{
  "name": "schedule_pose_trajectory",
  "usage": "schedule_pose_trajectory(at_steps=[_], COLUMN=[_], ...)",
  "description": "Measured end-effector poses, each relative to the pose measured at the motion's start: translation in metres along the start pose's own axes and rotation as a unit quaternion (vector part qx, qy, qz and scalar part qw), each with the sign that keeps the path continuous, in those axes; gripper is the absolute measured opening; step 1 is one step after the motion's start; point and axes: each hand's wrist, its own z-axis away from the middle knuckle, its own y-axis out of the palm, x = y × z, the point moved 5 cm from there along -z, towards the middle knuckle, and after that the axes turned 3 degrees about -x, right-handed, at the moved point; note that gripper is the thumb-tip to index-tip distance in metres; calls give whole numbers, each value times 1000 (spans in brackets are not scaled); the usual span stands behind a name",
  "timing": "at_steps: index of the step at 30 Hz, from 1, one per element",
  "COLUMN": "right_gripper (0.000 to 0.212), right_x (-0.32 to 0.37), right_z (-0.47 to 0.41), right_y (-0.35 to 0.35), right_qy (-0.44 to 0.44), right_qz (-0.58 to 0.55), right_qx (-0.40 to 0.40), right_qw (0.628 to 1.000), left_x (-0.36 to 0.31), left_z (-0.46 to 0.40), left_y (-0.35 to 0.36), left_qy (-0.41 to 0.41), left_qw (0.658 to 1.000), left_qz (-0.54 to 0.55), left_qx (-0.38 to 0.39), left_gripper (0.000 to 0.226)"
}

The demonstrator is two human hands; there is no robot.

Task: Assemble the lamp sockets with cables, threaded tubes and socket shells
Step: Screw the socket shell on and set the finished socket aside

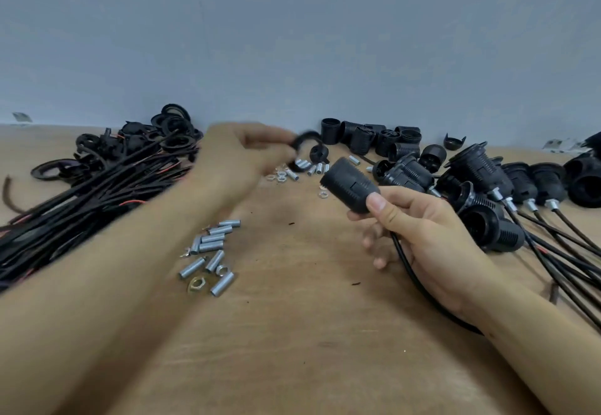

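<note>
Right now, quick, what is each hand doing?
Left hand: blurred, pinches a black ring.
Right hand: grips a black socket with its cable.

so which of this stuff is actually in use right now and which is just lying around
In use:
- socket with its cable, held in the right hand
- black ring, pinched in the left hand (blurred)

Lying about:
- metal tubes and nuts
- cable bundle
- loose shells
- finished sockets
</note>
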Motion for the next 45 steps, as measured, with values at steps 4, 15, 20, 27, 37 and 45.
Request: schedule_pose_trajectory(at_steps=[4,15,20,27,37,45], right_gripper=[39,33,35,27,35,34], right_x=[1,4,8,8,6,3], right_z=[2,3,8,8,4,4], right_y=[0,-1,-2,-1,0,2], right_qy=[-13,-111,-192,-169,-99,-89], right_qz=[9,53,125,118,62,60], right_qx=[10,13,9,31,26,26], right_qw=[1000,992,973,978,993,994], left_x=[6,14,18,16,10,13], left_z=[47,48,45,47,48,46], left_y=[18,13,12,12,14,12], left_qy=[-66,-72,-56,-27,-2,-20], left_qw=[987,970,967,966,958,962], left_qz=[131,185,173,123,178,186], left_qx=[70,142,178,224,226,197], left_gripper=[19,7,22,52,41,51])
